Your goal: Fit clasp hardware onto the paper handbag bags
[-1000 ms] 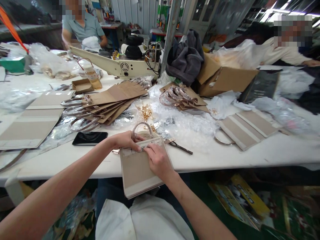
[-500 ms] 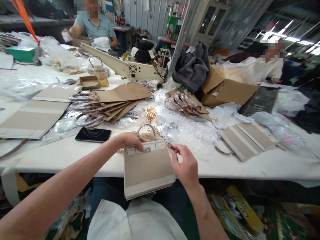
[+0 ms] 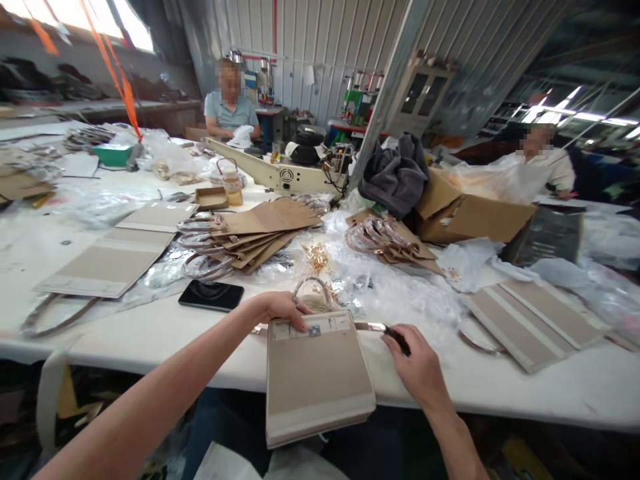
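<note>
- The left hand presses down on the top edge of a beige paper bag, fingers closed on it just below its loop handle.
- The bag lies flat, overhanging the near edge of the white worktop.
- The right hand is closed on a dark-handled tool just right of the bag.
- A black phone lies left of the left hand.

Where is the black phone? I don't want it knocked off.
The flat black phone lies on the white table, left of the left hand, below the stacked brown paper bags.
</note>
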Available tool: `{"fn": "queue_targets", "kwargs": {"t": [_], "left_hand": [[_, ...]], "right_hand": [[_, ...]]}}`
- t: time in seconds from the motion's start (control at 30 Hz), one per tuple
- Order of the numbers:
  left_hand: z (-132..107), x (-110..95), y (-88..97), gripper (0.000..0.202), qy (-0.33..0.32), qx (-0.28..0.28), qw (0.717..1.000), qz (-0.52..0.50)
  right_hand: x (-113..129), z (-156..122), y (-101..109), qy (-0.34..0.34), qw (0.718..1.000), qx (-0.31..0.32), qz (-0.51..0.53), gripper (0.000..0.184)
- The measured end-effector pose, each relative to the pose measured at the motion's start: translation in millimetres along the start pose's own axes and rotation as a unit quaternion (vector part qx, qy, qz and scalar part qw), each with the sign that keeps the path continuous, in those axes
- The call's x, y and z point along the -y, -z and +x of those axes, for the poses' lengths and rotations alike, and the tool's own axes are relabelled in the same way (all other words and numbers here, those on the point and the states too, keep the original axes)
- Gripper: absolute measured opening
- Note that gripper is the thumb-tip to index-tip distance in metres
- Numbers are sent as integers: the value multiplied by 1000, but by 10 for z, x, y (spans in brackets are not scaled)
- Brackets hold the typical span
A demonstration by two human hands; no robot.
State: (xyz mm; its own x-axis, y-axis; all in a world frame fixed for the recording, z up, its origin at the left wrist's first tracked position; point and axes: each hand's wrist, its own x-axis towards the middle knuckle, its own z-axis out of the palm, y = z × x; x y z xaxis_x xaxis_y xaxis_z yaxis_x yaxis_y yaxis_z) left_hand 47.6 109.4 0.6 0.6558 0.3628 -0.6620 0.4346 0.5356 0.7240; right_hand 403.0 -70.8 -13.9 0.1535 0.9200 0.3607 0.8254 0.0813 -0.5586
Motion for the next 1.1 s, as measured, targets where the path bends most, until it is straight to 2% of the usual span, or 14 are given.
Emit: {"fn": "queue_targets", "kwargs": {"t": [0.1,0.2,0.27,0.3,0.43,0.5,0.6,0.7,0.8,0.93,1.0,1.1], "left_hand": [[7,36,37,57,-24,34,999,-11],[13,47,62,49,-40,47,998,-18],[19,52,73,48,-42,51,997,-26],[22,58,78,48,-43,55,997,-31],[32,109,98,53,-50,63,995,-56],[38,133,105,54,-51,62,994,-68],[41,134,101,55,-51,73,993,-72],[30,99,82,54,-47,83,993,-69],[10,71,62,53,-38,79,994,-70],[-14,80,41,54,-57,81,992,-74],[-22,86,34,54,-66,88,991,-77],[-23,87,33,52,-68,86,991,-81]], "right_hand": [[-81,-106,156,-87,982,-104,130,44],[-40,-56,249,-143,928,-167,301,41],[-2,31,280,-157,901,-151,374,34],[11,75,288,-162,899,-131,384,35],[125,194,287,-158,921,-73,348,39],[323,239,279,-135,915,-84,371,45],[837,322,229,-81,870,-82,480,55],[1386,425,45,-10,841,-73,535,55],[1704,517,-283,35,827,-51,558,57],[1776,561,-688,3,821,-32,571,58],[1763,562,-801,-5,820,-32,572,58],[1749,560,-876,-4,838,-39,544,58]]}}
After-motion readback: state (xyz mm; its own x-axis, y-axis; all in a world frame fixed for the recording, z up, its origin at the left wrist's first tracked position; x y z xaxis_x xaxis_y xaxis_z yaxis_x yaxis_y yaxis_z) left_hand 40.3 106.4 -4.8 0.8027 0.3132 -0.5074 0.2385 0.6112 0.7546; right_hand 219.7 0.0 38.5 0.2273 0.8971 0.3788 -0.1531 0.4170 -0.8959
